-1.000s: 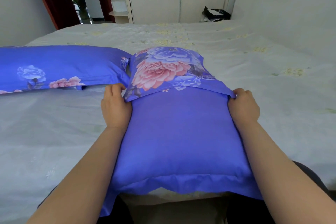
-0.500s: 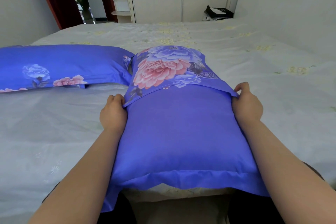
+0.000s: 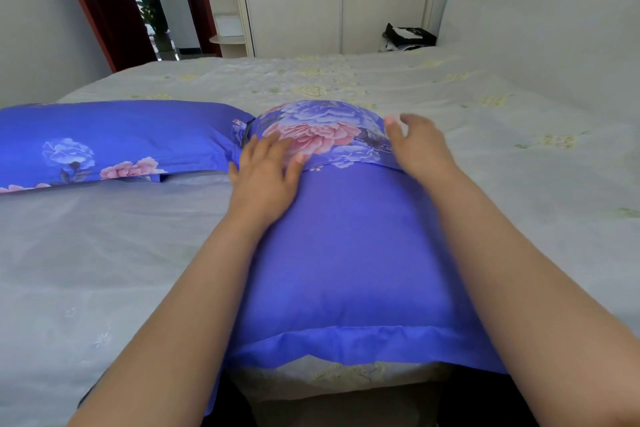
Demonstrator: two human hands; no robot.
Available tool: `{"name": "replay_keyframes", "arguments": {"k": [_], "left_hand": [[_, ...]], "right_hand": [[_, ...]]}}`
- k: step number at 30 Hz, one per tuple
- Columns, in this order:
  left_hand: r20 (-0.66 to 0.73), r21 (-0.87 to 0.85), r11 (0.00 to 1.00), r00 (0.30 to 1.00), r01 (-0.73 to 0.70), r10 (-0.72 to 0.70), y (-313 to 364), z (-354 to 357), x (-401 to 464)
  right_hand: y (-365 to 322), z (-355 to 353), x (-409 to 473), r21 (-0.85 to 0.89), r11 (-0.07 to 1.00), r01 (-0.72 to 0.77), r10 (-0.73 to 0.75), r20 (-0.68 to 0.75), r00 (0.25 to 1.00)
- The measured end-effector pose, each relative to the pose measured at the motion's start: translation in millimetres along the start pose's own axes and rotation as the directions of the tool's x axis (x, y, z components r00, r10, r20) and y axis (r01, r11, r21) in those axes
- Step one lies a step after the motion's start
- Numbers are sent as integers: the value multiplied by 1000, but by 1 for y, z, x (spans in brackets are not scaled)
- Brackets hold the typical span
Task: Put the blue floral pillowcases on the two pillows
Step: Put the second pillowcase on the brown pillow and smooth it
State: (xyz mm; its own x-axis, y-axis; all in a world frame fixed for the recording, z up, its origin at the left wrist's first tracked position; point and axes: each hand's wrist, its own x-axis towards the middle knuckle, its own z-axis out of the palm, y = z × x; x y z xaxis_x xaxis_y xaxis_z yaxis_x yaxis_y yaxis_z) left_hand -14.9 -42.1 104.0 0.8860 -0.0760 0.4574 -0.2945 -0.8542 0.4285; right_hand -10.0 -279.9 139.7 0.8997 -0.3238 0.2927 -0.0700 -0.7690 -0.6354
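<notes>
Blue floral pillowcase (image 3: 339, 246) plump over its pillow, flap folded back, left hand (image 3: 265, 177) flat, right hand (image 3: 420, 146) spread.

Bedroom surroundings beyond the bedding work

A pale grey bedsheet with faint yellow flowers (image 3: 450, 87) covers the bed; behind it stand a white wardrobe (image 3: 294, 21), a white corner shelf (image 3: 225, 3), a dark red door (image 3: 100, 3) and a black bag (image 3: 407, 36).

Pale floral bedspread (image 3: 346, 87), white wardrobe (image 3: 311, 17), corner shelves (image 3: 225, 10), dark red door (image 3: 104, 10), white headboard (image 3: 536, 28), daylight
</notes>
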Motion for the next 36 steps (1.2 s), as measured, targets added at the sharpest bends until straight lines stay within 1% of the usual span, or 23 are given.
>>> {"name": "replay_keyframes", "arguments": {"k": [1,2,4,5,6,9,10,11,14,16,18,19,20,21,23,25,26,27,30,32,33,34,36], "left_hand": [[108,-25,996,990,90,-87,-1,10,-1],[194,-48,981,965,190,-178,-7,18,-3],[267,-94,938,916,334,-300,-25,32,-6],[273,-137,912,899,388,-341,-31,35,-9],[281,-192,883,886,429,-369,-36,37,-10],[304,-368,794,869,484,-390,-37,36,-8],[276,-419,780,883,465,-379,-35,32,-4],[252,-462,762,891,454,-379,-33,25,-1],[238,-596,662,887,455,-395,-31,13,9],[266,-697,561,887,448,-378,-26,12,10],[309,-725,519,887,453,-343,-20,23,9],[325,-704,549,892,450,-314,-12,26,9],[311,-676,608,909,416,-276,-5,30,11],[278,-635,674,926,377,-256,1,33,15],[194,-599,747,957,290,-216,15,32,24],[122,-597,768,972,232,-199,17,27,35],[97,-581,785,976,215,-196,15,24,39],[92,-550,805,974,224,-208,11,20,40],[81,-409,882,972,234,-220,-14,16,38],[130,-203,938,957,280,-258,-33,15,31],[175,-72,949,940,308,-292,-42,14,26],[221,58,944,918,324,-328,-51,13,19],[326,278,904,853,326,-408,-70,16,4]], "right_hand": [[5,12,0,-42,994,-103,108,115,988],[17,23,-2,-59,972,-228,236,212,948],[46,33,-9,17,890,-456,424,339,839],[58,35,-12,72,852,-519,455,390,801],[66,35,-13,112,821,-560,461,449,765],[61,33,-10,313,703,-638,352,627,695],[55,34,-8,375,653,-658,323,648,690],[49,35,-2,432,621,-654,306,635,710],[15,20,18,573,616,-541,292,471,832],[-20,-6,39,589,716,-374,219,319,922],[-61,-35,62,469,873,-137,79,141,987],[-80,-45,74,328,945,10,-31,59,998],[-99,-53,82,117,982,147,-147,-2,989],[-118,-58,87,-116,960,256,-263,-44,964],[-148,-59,88,-488,782,388,-473,-61,879],[-165,-50,90,-678,566,468,-639,-2,769],[-165,-42,93,-714,504,486,-667,37,744],[-161,-32,98,-729,482,486,-663,59,746],[-130,6,107,-713,551,434,-527,106,843],[-105,38,103,-681,609,407,-375,204,904],[-94,54,99,-635,671,383,-277,264,924],[-83,71,94,-584,731,352,-190,322,928],[-71,97,82,-524,782,338,-114,413,904]]}}
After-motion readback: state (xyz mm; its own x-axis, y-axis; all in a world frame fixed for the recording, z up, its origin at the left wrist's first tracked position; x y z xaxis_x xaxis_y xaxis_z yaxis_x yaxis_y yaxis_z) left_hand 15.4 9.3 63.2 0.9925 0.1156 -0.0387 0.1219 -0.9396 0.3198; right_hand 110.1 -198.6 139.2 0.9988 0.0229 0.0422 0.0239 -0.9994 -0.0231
